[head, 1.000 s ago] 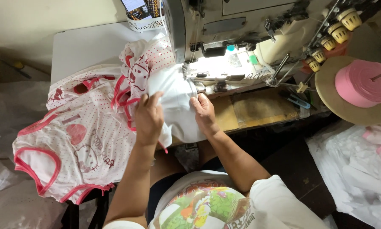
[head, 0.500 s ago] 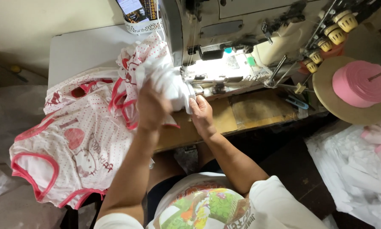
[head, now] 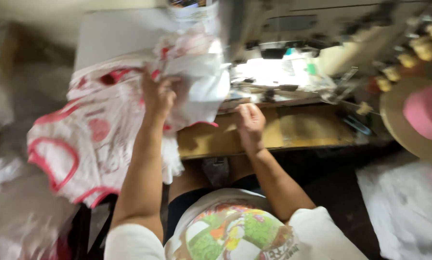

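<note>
Motion blur smears the sewing machine; the frame's right edge crops the pink spool.

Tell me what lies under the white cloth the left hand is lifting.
Under the white cloth gripped by the left hand lies a stack of white garments with pink trim on a wooden table. The table beneath that stack is covered.

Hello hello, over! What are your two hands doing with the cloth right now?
Left hand gripping the white cloth piece, lifted over the pink-trimmed garment pile. Right hand on the wooden table, holding nothing. Sewing machine close behind. Picture blurry.
</note>
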